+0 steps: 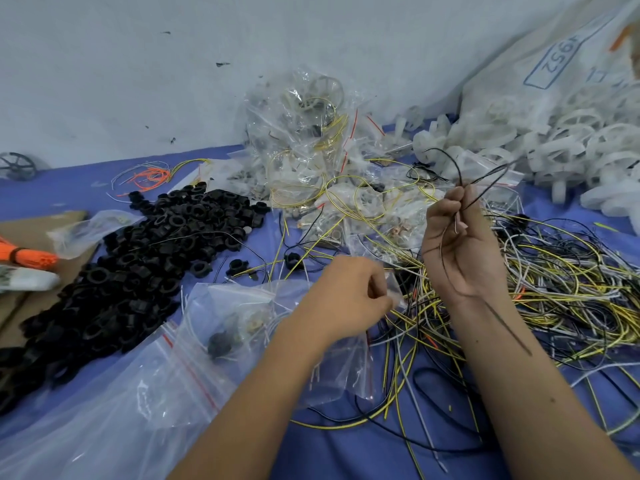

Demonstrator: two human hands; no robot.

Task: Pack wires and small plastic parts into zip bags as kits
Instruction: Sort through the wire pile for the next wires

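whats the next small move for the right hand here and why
Probably bring the right hand down to feed its black wire into the zip bag. The wire is lifted clear of the wire pile, and the left hand pinches the bag's edge.

Blue table: black plastic rings, tangled wires, zip bags, white parts, cardboard.

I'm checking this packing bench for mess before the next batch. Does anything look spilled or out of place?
Yes. The wires lie in one tangled heap on the right, mixed colours crossing. A few black plastic rings sit apart from their pile, among the wires. Nothing looks broken.
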